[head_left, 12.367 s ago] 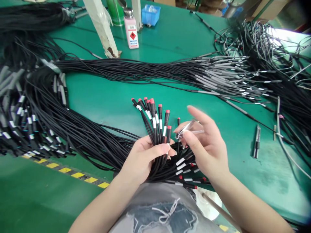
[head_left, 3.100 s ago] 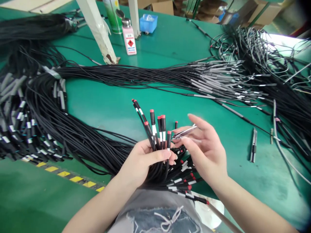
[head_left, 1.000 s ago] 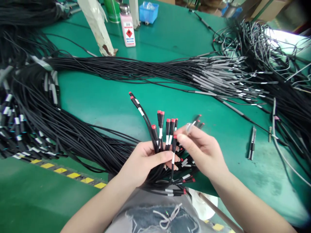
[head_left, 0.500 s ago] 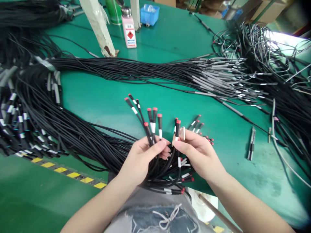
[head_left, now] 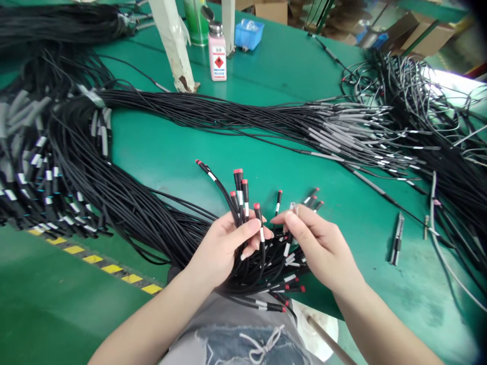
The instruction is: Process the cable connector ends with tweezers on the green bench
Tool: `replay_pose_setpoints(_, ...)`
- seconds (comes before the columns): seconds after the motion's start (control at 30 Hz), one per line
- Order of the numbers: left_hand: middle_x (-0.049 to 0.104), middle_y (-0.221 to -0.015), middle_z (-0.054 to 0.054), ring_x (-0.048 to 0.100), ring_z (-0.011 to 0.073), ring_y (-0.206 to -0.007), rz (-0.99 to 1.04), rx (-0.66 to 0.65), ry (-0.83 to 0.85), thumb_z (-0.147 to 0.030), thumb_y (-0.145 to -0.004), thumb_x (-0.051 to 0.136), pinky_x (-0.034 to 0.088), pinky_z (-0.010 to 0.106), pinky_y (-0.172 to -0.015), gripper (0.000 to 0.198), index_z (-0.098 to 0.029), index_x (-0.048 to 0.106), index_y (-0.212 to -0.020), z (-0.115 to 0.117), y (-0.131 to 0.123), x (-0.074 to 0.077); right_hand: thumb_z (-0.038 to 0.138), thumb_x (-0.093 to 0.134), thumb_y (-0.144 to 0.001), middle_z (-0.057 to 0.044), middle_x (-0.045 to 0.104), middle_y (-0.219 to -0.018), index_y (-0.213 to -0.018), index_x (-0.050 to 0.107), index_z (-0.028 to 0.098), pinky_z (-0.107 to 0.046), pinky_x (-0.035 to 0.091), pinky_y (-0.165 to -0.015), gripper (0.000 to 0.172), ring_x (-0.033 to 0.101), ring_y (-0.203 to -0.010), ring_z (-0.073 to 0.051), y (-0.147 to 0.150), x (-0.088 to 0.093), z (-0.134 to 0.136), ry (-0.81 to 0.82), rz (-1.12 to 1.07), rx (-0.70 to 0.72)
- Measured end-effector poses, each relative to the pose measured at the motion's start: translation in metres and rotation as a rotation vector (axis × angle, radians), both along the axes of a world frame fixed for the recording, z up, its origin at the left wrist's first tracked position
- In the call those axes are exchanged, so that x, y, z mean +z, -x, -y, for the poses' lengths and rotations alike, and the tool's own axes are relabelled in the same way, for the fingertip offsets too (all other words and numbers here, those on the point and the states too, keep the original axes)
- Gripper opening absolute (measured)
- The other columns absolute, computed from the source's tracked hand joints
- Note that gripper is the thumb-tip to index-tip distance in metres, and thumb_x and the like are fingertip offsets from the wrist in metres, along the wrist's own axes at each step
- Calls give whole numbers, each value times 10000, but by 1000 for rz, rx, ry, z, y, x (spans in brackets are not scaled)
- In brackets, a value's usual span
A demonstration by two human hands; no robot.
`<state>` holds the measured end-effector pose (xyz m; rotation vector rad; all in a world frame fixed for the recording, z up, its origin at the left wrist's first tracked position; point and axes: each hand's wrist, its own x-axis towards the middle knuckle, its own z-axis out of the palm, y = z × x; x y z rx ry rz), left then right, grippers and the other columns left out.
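Observation:
My left hand (head_left: 224, 243) is closed around several black cables whose red-capped ends (head_left: 245, 190) stand up from the fingers, with white labels below the caps. One red-capped cable (head_left: 257, 213) rests at the thumb tip. A longer one (head_left: 213, 177) leans away to the left. To the right, my right hand (head_left: 315, 235) has its thumb and index finger apart, beside a labelled cable (head_left: 288, 247) partly hidden under it. Something small and shiny (head_left: 292, 206) shows at its fingers; its kind is unclear. More capped ends (head_left: 279, 202) lie beyond and below the hands.
Behind the hands, a long bundle of black cables (head_left: 213, 109) crosses the green table (head_left: 182, 147). Cable heaps lie at left (head_left: 30, 137) and right (head_left: 452, 157). A utility knife (head_left: 396, 239) is at right. A pink bottle (head_left: 217, 56) and blue bin (head_left: 249, 34) stand behind.
The red-capped cable at my right fingertips is now at my left thumb. My right hand has moved slightly right and down, away from it. The view has shifted a little.

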<state>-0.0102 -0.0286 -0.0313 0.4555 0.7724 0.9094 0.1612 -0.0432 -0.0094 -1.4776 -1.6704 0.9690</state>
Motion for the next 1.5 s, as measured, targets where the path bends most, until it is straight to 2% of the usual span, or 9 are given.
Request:
replay_pose_setpoints(0.1,715,-712,53,533,59,-525,-32,-1,22,-178,-688,830,339,145,-428,165,-133,742,-821,0,1,1,355,472,-1010,-15,664,-853,-1011,727,248,-274,494,-752,276,610,-809,-145,-4,-2,1,-111,-36,-66)
replay_pose_setpoints(0.2,711,-672,51,506,45,-480,-38,-15,59,-183,-681,827,313,148,-418,129,-130,760,-779,0,3,3,290,501,-1006,-15,680,-952,-1178,674,313,-281,533,-758,246,645,-906,-155,-6,-4,3,-201,-161,-185)
replay_pose_setpoints(0.33,704,-632,50,490,42,-453,-34,-31,96,-191,-652,836,290,154,-413,131,-130,766,-745,-2,3,7,152,589,-944,-35,678,-1066,-1403,461,315,-297,602,-759,504,682,-949,-164,-2,-3,6,-376,-387,-239)
replay_pose_setpoints(0.47,699,-613,48,486,51,-455,-11,-32,114,-196,-610,855,282,163,-414,162,-133,754,-721,-2,3,9,19,599,-884,-57,654,-1164,-1253,538,262,-325,628,-851,446,703,-969,-167,6,-6,13,-416,-350,-72)
replay_pose_setpoints(0.57,693,-610,42,475,54,-454,-5,-28,115,-208,-597,863,280,172,-418,181,-138,738,-708,-1,3,7,-16,576,-872,-73,645,-1175,-1269,492,253,-377,620,-901,487,663,-1092,-197,9,-13,18,-417,-291,55)
replay_pose_setpoints(0.67,690,-616,43,472,58,-458,-6,-25,111,-220,-598,867,284,176,-421,198,-135,732,-715,-1,4,6,-22,574,-868,-95,641,-1196,-1286,461,245,-425,607,-926,509,644,-1127,-219,8,-18,22,-409,-229,98)
replay_pose_setpoints(1.07,626,-535,-2,445,50,-438,-11,-34,77,-209,-565,889,297,173,-407,209,-135,704,-626,-1,2,8,7,593,-846,-99,692,-1125,-1152,517,218,-370,612,-869,380,678,-1066,-210,10,-19,17,-492,-52,92)
replay_pose_setpoints(1.23,655,-595,5,454,54,-464,-25,-21,74,-165,-563,880,319,173,-419,196,-137,710,-656,0,3,6,-4,575,-860,-117,714,-1082,-1110,526,195,-361,630,-842,323,712,-1012,-218,10,-17,19,-537,36,87)
replay_pose_setpoints(1.5,693,-641,37,487,71,-493,-38,-87,36,-246,-673,840,303,186,-443,193,-140,707,-764,2,5,6,-37,549,-863,-91,646,-1155,-1244,473,245,-370,624,-909,480,664,-1094,-186,14,-18,19,-448,-291,-2)
